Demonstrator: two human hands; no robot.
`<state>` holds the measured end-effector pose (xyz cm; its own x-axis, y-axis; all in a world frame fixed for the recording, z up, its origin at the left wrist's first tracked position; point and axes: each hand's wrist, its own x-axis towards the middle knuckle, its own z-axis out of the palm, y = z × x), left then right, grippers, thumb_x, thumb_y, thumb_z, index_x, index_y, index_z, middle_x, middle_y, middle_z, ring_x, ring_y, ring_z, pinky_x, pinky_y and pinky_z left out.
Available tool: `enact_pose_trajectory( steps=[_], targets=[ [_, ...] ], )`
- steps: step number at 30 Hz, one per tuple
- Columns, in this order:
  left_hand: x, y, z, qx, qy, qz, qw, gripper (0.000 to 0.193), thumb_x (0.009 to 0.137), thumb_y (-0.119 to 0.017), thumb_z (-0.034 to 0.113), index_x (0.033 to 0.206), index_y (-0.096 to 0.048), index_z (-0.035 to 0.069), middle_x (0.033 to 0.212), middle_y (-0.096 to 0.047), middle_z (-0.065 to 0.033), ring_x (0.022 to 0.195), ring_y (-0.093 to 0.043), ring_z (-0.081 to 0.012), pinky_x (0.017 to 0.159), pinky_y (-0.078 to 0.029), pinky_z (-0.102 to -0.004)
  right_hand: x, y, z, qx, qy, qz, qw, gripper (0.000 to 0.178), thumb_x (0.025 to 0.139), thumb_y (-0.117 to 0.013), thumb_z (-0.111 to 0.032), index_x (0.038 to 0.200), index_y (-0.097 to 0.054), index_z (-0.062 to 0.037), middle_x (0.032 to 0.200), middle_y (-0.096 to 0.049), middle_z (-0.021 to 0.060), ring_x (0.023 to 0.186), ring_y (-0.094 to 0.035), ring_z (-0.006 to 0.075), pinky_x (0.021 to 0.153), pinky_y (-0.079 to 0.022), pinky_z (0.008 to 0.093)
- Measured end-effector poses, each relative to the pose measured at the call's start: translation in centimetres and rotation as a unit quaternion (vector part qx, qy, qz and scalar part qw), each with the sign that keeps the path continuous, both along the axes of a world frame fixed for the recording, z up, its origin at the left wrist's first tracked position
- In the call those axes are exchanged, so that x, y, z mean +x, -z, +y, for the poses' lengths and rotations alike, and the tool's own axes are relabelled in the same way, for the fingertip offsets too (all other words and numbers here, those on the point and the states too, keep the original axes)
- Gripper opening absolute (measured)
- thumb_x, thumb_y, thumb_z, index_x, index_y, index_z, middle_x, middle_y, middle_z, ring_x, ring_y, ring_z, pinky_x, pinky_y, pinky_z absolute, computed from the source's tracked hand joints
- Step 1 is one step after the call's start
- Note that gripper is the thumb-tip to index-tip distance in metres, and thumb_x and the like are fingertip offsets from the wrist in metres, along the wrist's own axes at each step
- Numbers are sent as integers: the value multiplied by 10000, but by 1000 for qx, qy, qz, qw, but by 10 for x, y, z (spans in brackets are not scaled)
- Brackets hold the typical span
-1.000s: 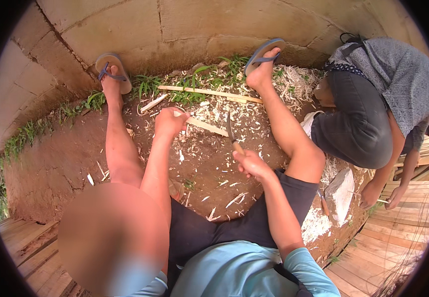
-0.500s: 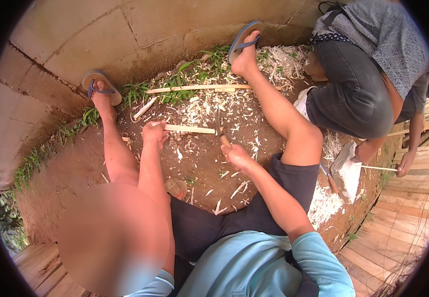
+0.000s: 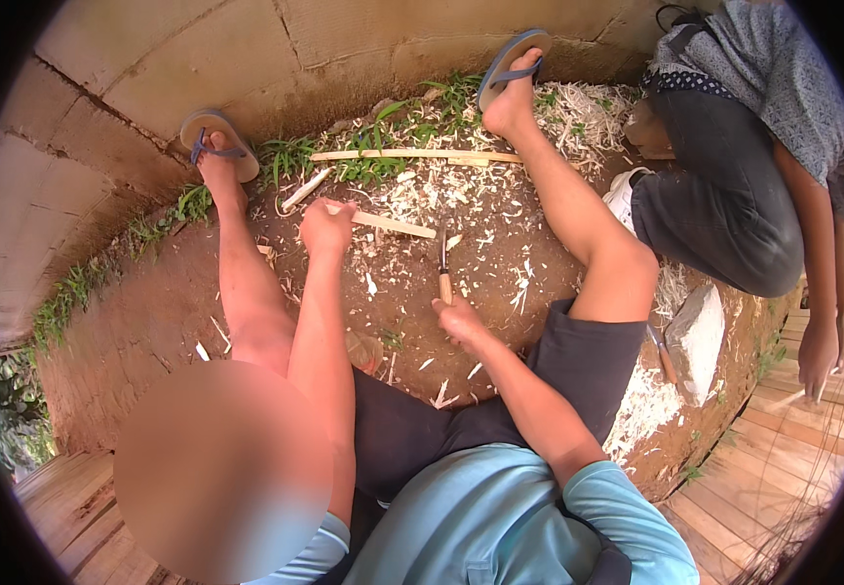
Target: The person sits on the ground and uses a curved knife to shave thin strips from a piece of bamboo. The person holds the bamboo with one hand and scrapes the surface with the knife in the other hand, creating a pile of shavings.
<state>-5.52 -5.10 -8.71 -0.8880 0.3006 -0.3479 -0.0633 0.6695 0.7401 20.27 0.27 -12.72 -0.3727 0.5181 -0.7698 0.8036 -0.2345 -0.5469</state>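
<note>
Left arm: reaches forward from the near left side, the forearm running almost straight away from the body between the spread legs.
Left hand: the left hand (image 3: 328, 226) is closed, its fingers wrapped round the left end of a pale wooden stick (image 3: 395, 224).
Right arm: slants in from the near right, forearm angled forward and to the left past the right thigh.
Right hand: the right hand (image 3: 457, 322) is closed round the wooden handle of a knife (image 3: 444, 283), nearer to the body than the left hand.
Knife pose: the blade points to the far side, standing at the right end of the stick; whether the edge touches the wood cannot be told.
Stick: projects rightward from the left fist, sloping slightly nearer at its free end, farther off than the right hand.
Far ground: a long wooden strip (image 3: 412, 154) lies across grass and shavings beyond the stick; a short pale piece (image 3: 306, 190) lies beyond the left hand.
Right side: a second knife (image 3: 668, 363) lies just beside a whitish block (image 3: 697, 341).
Co-worker: a crouching person (image 3: 714, 195) at the far right, one hand (image 3: 819, 361) hanging above wooden slats (image 3: 734, 487).
</note>
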Motion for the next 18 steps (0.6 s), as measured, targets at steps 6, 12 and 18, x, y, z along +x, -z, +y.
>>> enact_pose_trajectory(
  steps=[6,12,18],
  targets=[
    [13,-21,12,130,17,-78,988,258,799,-706,265,833,-633,21,763,-668,-111,712,-654,-195,695,-486,-330,-26,-68,34,-24,56,181,982,281,940,-475,-352,940,-474,-71,651,-497,13,507,-444,107,468,-378,285],
    [37,-32,34,181,93,-174,963,220,854,-663,255,897,-652,40,730,-603,-37,639,-528,-127,590,-425,-293,3,-30,37,142,-87,52,985,292,934,-484,-311,1027,-506,-34,758,-592,73,617,-548,141,577,-435,318],
    [25,-44,30,272,27,-34,961,216,881,-629,217,965,-657,20,682,-625,-27,623,-577,-115,576,-454,-239,-15,-132,48,9,-48,252,966,232,940,-508,-223,1035,-504,-11,789,-555,19,622,-523,86,546,-428,245]
  ],
)
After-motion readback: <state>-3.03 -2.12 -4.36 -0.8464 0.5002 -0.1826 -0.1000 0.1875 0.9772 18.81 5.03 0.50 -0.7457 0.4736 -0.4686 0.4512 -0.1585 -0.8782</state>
